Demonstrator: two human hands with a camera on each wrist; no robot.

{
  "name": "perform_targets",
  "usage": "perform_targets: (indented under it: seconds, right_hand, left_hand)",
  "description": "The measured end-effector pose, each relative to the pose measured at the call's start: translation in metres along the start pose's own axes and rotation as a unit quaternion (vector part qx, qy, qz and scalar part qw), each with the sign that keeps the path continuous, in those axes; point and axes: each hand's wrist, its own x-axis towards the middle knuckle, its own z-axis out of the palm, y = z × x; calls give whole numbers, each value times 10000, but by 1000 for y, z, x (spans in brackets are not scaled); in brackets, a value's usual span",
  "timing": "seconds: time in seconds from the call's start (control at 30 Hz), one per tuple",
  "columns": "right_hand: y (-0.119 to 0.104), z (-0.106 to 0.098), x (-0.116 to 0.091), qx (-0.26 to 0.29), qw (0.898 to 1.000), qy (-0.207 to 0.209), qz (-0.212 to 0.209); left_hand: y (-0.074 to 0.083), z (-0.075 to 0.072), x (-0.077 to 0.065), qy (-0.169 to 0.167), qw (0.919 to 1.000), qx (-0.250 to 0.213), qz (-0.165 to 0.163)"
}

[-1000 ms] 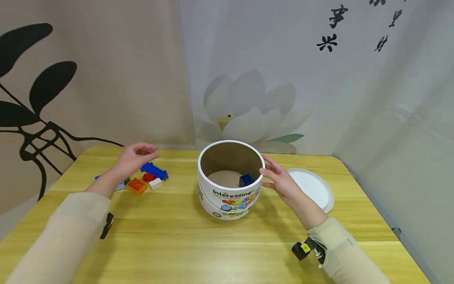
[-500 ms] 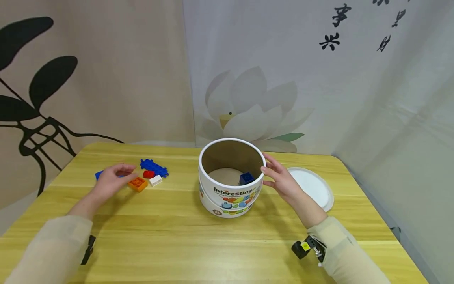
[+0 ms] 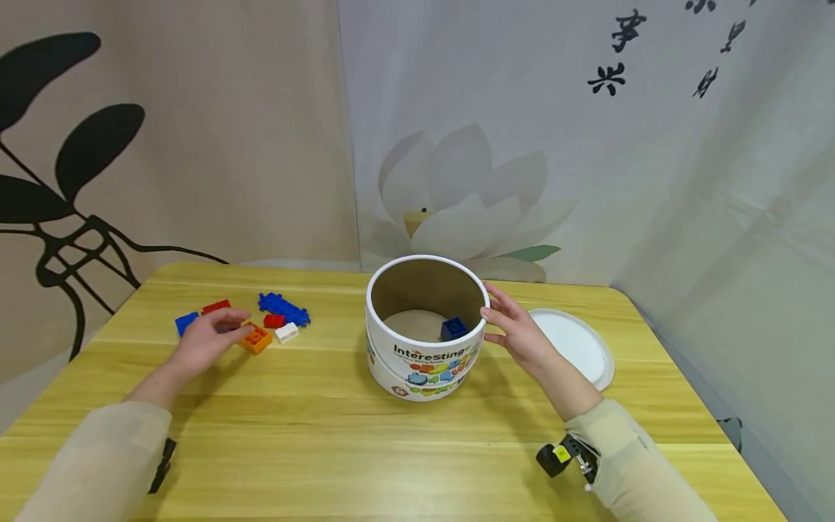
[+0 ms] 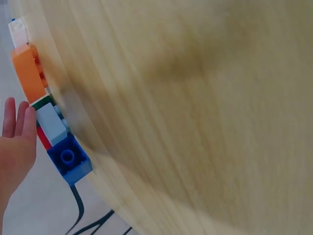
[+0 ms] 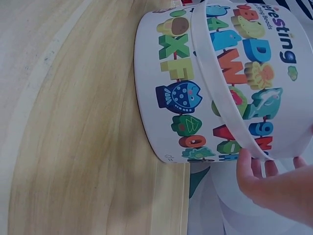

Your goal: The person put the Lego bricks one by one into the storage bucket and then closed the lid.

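Left hand (image 3: 207,339), fingers apart from thumb, is hovering among eight plastic toy pieces (image 3: 256,339) on the wooden desk (image 3: 391,457), mostly hiding one pale-blue brick (image 4: 50,122) from head view, while right hand (image 3: 518,332), fingers spread, is touching one white cylindrical tub (image 3: 417,371) containing one dark-blue brick (image 3: 453,329).

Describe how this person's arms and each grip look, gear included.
Both arms wear beige sleeves; the left grip and right grip are ungloved. By the right cuff sits a black device with a yellow square; by the left cuff, a dark piece partly shows.
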Motion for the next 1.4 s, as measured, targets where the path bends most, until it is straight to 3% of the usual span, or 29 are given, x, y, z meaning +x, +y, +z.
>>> perform_targets:
  seconds: [0.4,0.93,1.1,1.4]
  right_hand:
    - [-1,-1,0,30,10000,29,10]
    - [-1,0,1,50,10000,-1,-20]
    - [0,0,1,88,10000,1,-5]
    - [0,0,2,27,10000,1,-4]
  left_hand:
    - [-4,5,5,-250,9994,159,197]
    - [0,13,5,-1181,9921,293,311]
    - [-2,16,4,-1216,9911,369,386]
    - [5,11,6,-1273,9909,72,426]
